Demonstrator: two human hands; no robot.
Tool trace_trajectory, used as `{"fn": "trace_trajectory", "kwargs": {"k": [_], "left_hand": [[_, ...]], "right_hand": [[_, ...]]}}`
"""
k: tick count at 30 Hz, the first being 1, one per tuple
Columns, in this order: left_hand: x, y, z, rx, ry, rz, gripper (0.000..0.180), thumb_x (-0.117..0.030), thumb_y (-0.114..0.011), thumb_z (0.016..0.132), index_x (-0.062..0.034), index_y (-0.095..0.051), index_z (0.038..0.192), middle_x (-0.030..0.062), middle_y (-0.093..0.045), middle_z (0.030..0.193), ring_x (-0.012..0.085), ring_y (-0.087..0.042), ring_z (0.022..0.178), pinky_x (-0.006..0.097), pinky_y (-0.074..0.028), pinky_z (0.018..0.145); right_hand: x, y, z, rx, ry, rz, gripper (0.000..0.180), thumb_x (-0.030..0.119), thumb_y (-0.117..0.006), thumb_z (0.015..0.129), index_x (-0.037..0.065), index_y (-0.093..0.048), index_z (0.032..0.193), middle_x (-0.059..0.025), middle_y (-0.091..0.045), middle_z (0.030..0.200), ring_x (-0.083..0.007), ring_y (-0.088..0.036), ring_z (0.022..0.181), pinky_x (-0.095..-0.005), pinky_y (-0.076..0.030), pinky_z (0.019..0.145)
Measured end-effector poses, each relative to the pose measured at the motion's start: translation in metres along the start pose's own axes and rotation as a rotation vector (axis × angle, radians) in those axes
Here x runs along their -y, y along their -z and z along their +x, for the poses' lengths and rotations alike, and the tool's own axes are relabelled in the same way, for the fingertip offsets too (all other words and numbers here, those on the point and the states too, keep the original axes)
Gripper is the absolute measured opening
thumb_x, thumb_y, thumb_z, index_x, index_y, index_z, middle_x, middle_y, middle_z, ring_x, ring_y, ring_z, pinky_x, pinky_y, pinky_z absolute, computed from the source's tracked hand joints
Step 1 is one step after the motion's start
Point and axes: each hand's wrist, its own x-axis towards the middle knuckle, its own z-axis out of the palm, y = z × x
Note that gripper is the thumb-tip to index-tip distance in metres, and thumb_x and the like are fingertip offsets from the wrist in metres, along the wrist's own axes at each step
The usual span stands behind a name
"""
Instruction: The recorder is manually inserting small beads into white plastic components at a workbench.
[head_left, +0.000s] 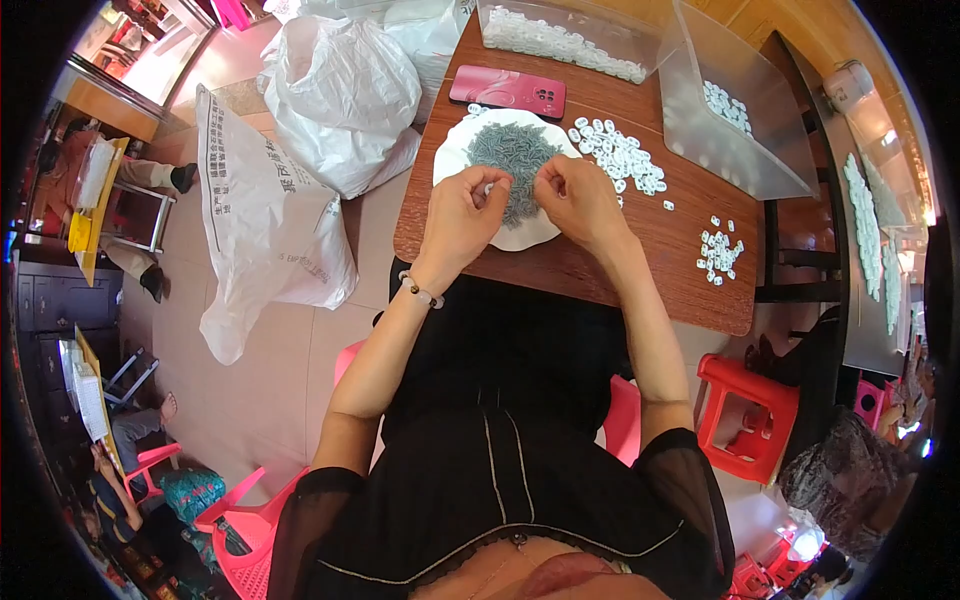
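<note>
A white wavy-rimmed plate (450, 160) lies on the table in front of me, heaped with small thin grey pieces (515, 145), too small to name for certain. Over its left side, my left hand (465, 210) pinches a small white plastic piece (488, 188) between thumb and fingers. Opposite it, my right hand (582, 200) is closed in a pinch above the plate's right side; what its fingertips hold is hidden. Just beyond the right hand spreads a loose pile of small white oval plastic pieces (625, 160) with dark holes. A smaller group of such pieces (718, 255) lies farther right.
Behind the plate rests a pink phone (507, 90). Two clear plastic bins with white pieces, one at the back (560, 50) and one at the right (735, 130), stand on the brown table (660, 290). White sacks (340, 100) fill the floor at left; a red stool (745, 415) stands at right.
</note>
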Motion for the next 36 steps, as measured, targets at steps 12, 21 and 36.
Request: {"fn": "trace_trajectory", "kwargs": {"k": [12,21,36], "left_hand": [[-0.005,-0.010,0.005,0.093,-0.008,-0.262,0.016,-0.013,-0.065,0.090,0.0033,-0.066,0.089,-0.0046,-0.057,0.066,-0.0003,-0.046,0.057,0.018,-0.034,0.047],[-0.006,-0.011,0.003,0.052,0.030,-0.307,0.016,-0.013,-0.065,0.090,0.0027,-0.065,0.088,-0.0064,-0.055,0.065,-0.0006,-0.042,0.055,0.018,-0.030,0.046],[-0.035,-0.056,-0.033,0.318,0.141,-0.422,0.011,-0.011,-0.065,0.090,0.0005,-0.065,0.090,-0.0049,-0.061,0.076,-0.0006,-0.050,0.068,0.015,-0.039,0.059]], "right_hand": [[0.020,0.020,-0.009,0.005,-0.137,0.460,0.011,0.012,-0.064,0.087,0.001,-0.064,0.084,0.0053,-0.054,0.067,-0.0024,-0.043,0.061,-0.0204,-0.035,0.053],[0.017,0.020,-0.021,-0.063,-0.142,0.608,0.015,0.011,-0.066,0.086,-0.001,-0.068,0.093,-0.0024,-0.067,0.075,-0.0067,-0.058,0.067,-0.0222,-0.046,0.061],[0.003,0.053,-0.098,-0.167,-0.438,0.926,0.014,0.015,-0.068,0.089,0.000,-0.069,0.092,-0.0018,-0.068,0.075,-0.0008,-0.055,0.063,-0.0159,-0.039,0.055]]}}
